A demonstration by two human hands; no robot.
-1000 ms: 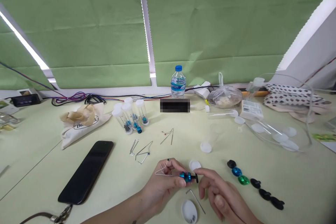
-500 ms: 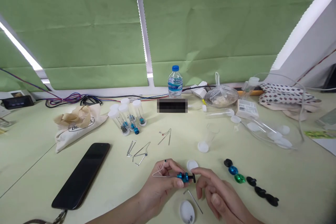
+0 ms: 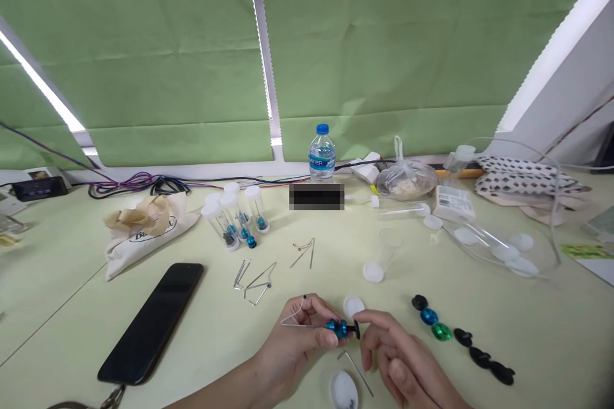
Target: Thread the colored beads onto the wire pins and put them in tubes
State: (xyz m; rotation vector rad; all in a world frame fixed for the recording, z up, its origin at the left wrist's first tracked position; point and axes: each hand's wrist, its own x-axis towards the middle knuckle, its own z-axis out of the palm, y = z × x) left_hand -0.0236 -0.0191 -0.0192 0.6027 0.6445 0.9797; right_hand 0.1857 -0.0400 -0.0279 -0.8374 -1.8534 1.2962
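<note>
1. At the far left of centre, small blue and dark parts are being held inside capped clear tubes [image 3: 230, 214], which are being kept upright or slightly tilted in a group
2. Water is being contained in the bottle [image 3: 322, 160] at the far middle, and pale contents are being enclosed by the knotted plastic bag [image 3: 407, 180] to its right
3. Small metal bits are being held in the near white cap [image 3: 344, 390], beside which a bent metal key [image 3: 355, 374] is being supported by the table [image 3: 215, 345]
4. Compared with the earlier frame, the scene is being shown slightly lower and farther right, while the same hold is being kept on the blue piece [image 3: 337, 328]
5. The blue piece is being clamped between thumb and fingers of the left hand [image 3: 297, 335], near the middle; a thin bent wire [image 3: 292, 324] is also being held there
6. The index finger of the right hand [image 3: 403, 348] is being extended to the black disc [image 3: 357, 330] at the piece's right end, its thumb being held apart; whether the disc is being touched cannot be told
</note>
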